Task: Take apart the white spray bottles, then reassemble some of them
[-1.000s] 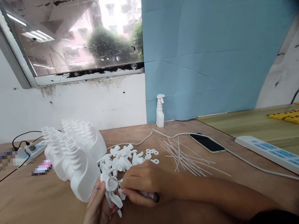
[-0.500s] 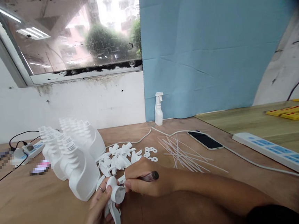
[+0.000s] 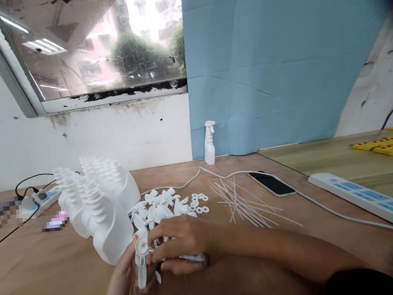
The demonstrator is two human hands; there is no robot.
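Left hand (image 3: 124, 272) pinches a spray head (image 3: 142, 246) as right hand (image 3: 184, 240), fingers curled round a tool (image 3: 195, 258), apparently adjusts it, steadiness needed next.

Brown tabletop (image 3: 38, 271) beneath white bottles (image 3: 113, 235), spray heads (image 3: 159, 212), rings (image 3: 202, 210), thin tubes (image 3: 237, 203), phone (image 3: 271, 183) and power strips (image 3: 364, 198).

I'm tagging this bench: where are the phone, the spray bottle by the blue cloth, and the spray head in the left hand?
Phone (image 3: 271, 185), head view: on its dark screen.
Spray bottle (image 3: 209, 150), head view: on its body.
Spray head (image 3: 142, 268), head view: on its long part.
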